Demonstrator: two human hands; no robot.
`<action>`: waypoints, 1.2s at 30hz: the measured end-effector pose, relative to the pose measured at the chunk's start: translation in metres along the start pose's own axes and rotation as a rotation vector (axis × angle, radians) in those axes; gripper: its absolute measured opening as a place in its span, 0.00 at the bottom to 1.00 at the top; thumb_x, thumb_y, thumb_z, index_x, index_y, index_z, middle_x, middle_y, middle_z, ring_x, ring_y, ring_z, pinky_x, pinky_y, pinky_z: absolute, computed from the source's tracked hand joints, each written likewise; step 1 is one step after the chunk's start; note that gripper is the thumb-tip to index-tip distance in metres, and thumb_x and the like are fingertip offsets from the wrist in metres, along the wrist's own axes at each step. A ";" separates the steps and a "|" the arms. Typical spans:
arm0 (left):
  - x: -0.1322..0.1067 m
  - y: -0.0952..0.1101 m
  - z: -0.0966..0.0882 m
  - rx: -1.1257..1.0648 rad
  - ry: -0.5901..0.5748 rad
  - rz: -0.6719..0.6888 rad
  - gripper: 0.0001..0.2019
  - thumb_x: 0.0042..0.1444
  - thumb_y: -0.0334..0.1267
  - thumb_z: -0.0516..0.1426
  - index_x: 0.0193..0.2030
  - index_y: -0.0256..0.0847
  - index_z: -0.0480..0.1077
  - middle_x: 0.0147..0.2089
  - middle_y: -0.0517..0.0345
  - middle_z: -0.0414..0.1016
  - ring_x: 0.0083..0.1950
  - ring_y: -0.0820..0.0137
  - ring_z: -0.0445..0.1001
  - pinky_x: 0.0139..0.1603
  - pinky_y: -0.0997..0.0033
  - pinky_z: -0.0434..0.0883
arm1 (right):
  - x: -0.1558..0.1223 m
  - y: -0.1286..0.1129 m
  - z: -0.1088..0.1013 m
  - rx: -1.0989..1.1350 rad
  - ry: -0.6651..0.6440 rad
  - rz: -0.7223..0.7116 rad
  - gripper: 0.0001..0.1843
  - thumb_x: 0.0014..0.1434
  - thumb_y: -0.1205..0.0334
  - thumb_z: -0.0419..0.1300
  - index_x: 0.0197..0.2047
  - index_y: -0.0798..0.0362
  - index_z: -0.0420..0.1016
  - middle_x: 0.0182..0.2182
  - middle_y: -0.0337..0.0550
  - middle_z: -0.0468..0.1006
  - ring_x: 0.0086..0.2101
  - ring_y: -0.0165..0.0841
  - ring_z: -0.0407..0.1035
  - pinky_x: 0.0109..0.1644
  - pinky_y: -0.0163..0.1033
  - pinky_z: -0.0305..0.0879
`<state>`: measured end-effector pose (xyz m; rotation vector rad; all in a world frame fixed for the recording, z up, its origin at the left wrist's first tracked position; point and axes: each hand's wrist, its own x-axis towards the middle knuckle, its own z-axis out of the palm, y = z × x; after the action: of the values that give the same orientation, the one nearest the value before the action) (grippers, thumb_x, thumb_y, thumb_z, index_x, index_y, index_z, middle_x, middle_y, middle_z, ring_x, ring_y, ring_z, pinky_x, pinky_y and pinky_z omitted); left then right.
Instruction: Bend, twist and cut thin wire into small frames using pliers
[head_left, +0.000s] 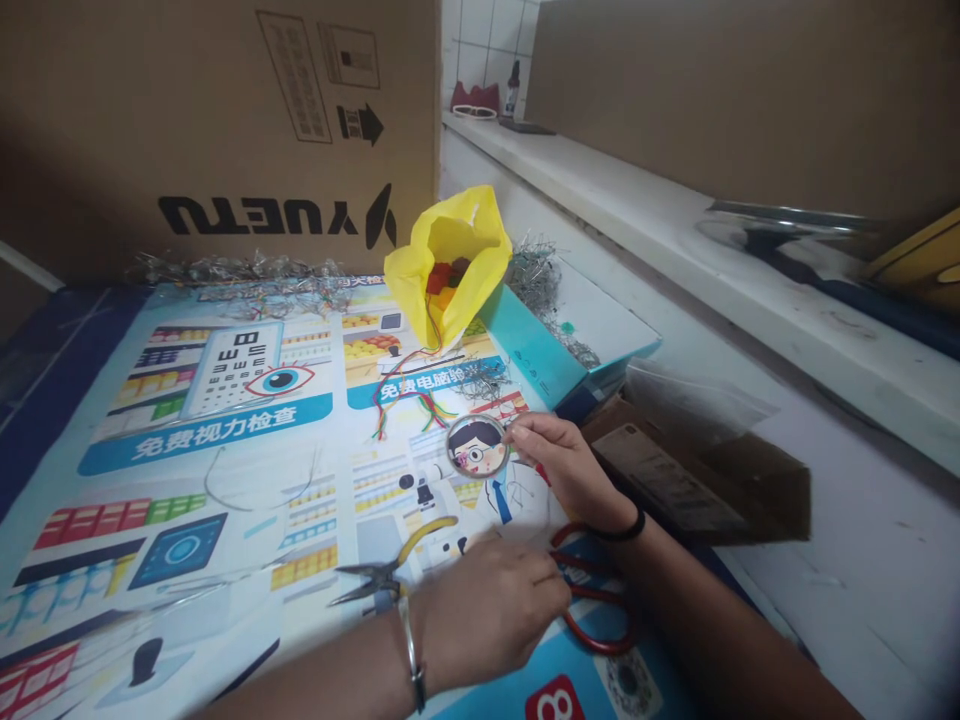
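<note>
My right hand is closed, thumb and fingertips pinching the edge of a thin round metal-looking hoop above the printed sheet. In front of it, my left hand is closed with the fingers curled under; whatever they hold is hidden. Red-handled scissors lie just right of the left hand's knuckles, partly covered. Needle-nose pliers with a yellow handle rest beside my left wrist, partly behind it. Red, yellow and green threads lie beyond the hoop.
An upright yellow bag with red and yellow contents stands at the back. Beside it are a teal box with wire scraps and a brown carton. Tangled wire lines the large cardboard box. A white ledge runs along the right.
</note>
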<state>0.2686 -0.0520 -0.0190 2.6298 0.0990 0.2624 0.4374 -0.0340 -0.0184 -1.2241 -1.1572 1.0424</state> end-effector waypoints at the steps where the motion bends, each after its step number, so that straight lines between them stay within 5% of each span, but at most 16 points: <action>1: 0.000 0.000 0.000 -0.003 -0.001 -0.002 0.09 0.63 0.34 0.46 0.38 0.41 0.67 0.36 0.60 0.74 0.38 0.67 0.73 0.36 0.66 0.64 | 0.000 -0.002 -0.001 -0.051 -0.001 -0.031 0.10 0.58 0.57 0.59 0.30 0.53 0.76 0.26 0.38 0.70 0.29 0.28 0.62 0.34 0.35 0.58; 6: 0.001 -0.001 -0.002 -0.008 0.003 0.015 0.11 0.63 0.34 0.45 0.37 0.40 0.67 0.35 0.58 0.74 0.37 0.67 0.73 0.36 0.66 0.65 | 0.000 -0.011 -0.001 -0.204 0.039 -0.113 0.08 0.56 0.59 0.59 0.30 0.51 0.78 0.34 0.42 0.74 0.39 0.33 0.67 0.46 0.39 0.61; 13: 0.001 -0.002 0.002 -0.025 0.012 0.011 0.10 0.63 0.34 0.46 0.37 0.40 0.67 0.35 0.59 0.74 0.37 0.67 0.73 0.36 0.67 0.65 | -0.003 -0.002 0.003 -0.305 0.008 -0.036 0.10 0.58 0.60 0.58 0.41 0.51 0.76 0.35 0.42 0.78 0.34 0.32 0.70 0.38 0.38 0.65; 20: 0.001 -0.002 0.002 -0.030 0.029 0.030 0.08 0.63 0.33 0.47 0.40 0.40 0.67 0.34 0.58 0.74 0.37 0.67 0.73 0.38 0.67 0.66 | -0.001 0.002 0.009 -0.821 -0.061 -0.252 0.08 0.59 0.68 0.55 0.33 0.54 0.75 0.32 0.43 0.76 0.37 0.33 0.68 0.43 0.37 0.63; 25: 0.001 -0.002 0.002 -0.036 0.076 0.049 0.08 0.63 0.33 0.47 0.40 0.39 0.67 0.34 0.56 0.73 0.38 0.68 0.72 0.40 0.67 0.66 | 0.001 0.003 0.015 -1.086 -0.143 -0.227 0.12 0.61 0.70 0.51 0.36 0.54 0.76 0.35 0.46 0.74 0.36 0.32 0.68 0.43 0.35 0.62; 36: 0.001 -0.002 0.003 -0.002 0.047 0.032 0.08 0.62 0.33 0.48 0.36 0.40 0.67 0.32 0.58 0.73 0.35 0.67 0.72 0.35 0.65 0.65 | 0.006 0.011 0.019 -1.279 -0.153 -0.247 0.12 0.61 0.69 0.51 0.39 0.52 0.76 0.36 0.44 0.74 0.32 0.31 0.67 0.33 0.33 0.59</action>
<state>0.2700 -0.0514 -0.0222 2.6258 0.0720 0.3357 0.4194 -0.0248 -0.0290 -1.8696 -2.1544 0.0928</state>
